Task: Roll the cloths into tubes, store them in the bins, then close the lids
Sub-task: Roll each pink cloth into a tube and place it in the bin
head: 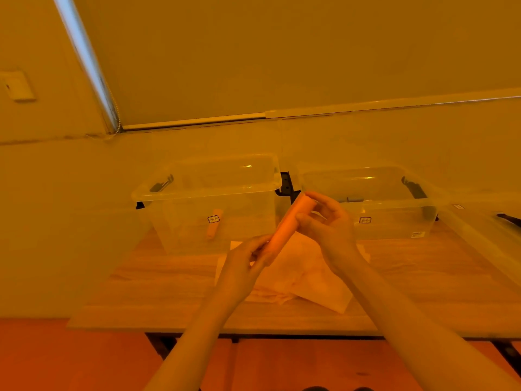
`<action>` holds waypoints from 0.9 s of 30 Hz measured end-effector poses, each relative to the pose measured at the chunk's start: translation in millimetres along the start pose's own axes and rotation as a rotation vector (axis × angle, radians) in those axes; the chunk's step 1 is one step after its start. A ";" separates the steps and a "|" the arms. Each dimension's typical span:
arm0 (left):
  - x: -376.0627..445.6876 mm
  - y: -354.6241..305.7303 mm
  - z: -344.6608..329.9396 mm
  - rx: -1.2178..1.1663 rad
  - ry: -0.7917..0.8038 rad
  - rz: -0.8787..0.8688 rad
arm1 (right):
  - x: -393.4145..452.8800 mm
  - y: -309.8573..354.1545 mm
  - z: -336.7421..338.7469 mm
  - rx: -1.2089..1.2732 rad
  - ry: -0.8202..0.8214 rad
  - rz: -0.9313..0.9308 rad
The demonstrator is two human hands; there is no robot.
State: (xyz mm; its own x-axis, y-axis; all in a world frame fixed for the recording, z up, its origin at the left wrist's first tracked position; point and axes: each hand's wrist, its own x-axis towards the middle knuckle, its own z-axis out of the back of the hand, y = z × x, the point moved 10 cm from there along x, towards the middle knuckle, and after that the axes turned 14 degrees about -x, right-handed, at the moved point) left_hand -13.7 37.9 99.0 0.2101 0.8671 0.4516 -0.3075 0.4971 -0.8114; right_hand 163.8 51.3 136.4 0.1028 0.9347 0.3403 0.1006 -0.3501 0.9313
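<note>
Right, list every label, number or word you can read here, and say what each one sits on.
None can be read.
Small framed sticker on the front of the left clear plastic bin: too small and blurred.
Matching sticker on the right clear plastic bin: blurred.
White label at that bin's lower right corner: unreadable.
Small tag on the clear lid at right: unreadable.

The rolled cloth [290, 225] slants between the left grip [248, 256] and right grip [328, 221]. Behind them two bins stand side by side, one bin [208, 210] left, the other bin [375, 210] right. Beneath them loose cloths [307, 283] lie on the surface [158, 280].
</note>
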 end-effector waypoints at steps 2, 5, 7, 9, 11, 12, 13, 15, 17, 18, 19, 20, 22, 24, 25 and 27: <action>-0.4 -2.8 3.2 -0.005 -0.011 0.003 | 2.8 5.6 -6.9 -0.004 -0.020 0.029; -0.3 -11.0 10.7 0.047 -0.037 -0.047 | 10.4 11.4 -17.5 -0.010 -0.067 0.054; 0.6 -17.1 16.5 0.089 -0.060 -0.103 | 16.7 12.6 -22.3 -0.002 -0.120 0.062; 1.3 -25.0 20.4 0.113 -0.061 -0.155 | 22.4 15.5 -29.5 -0.059 -0.147 0.093; 2.9 -28.7 24.7 0.110 -0.051 -0.177 | 27.2 17.1 -38.9 -0.153 -0.127 0.132; 3.8 -28.4 27.4 0.100 -0.052 -0.178 | 29.1 17.0 -43.1 -0.182 -0.109 0.142; 4.9 -27.3 30.9 0.081 -0.057 -0.174 | 30.9 16.9 -47.6 -0.195 -0.087 0.146; 7.6 -24.8 36.9 0.012 -0.060 -0.141 | 33.7 17.2 -56.9 -0.195 -0.022 0.148; 10.0 -22.7 42.4 -0.047 -0.066 -0.117 | 35.2 18.0 -68.1 -0.172 0.061 0.134; 11.3 -22.4 45.3 -0.070 -0.071 -0.105 | 36.3 16.7 -73.5 -0.157 0.101 0.119; 13.0 -21.5 48.7 -0.088 -0.080 -0.095 | 37.7 16.1 -78.9 -0.150 0.137 0.108; 14.9 -20.1 52.0 -0.101 -0.089 -0.086 | 39.3 16.1 -83.9 -0.150 0.168 0.105; 20.4 -17.3 58.3 -0.104 -0.101 -0.073 | 45.9 15.4 -93.1 -0.161 0.210 0.103; 29.5 -14.0 65.3 -0.100 -0.107 -0.060 | 56.9 14.0 -100.5 -0.167 0.222 0.090; 35.3 -13.0 69.1 -0.105 -0.108 -0.054 | 63.9 13.9 -104.6 -0.167 0.224 0.086; 49.4 -11.5 77.7 -0.113 -0.109 -0.053 | 79.0 14.9 -114.9 -0.152 0.235 0.078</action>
State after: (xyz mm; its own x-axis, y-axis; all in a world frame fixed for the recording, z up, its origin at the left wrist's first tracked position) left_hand -72.0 77.5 159.5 0.1198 0.8413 0.5272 -0.1906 0.5406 -0.8194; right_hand 59.6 126.9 192.1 -0.1296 0.9003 0.4155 -0.0502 -0.4245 0.9041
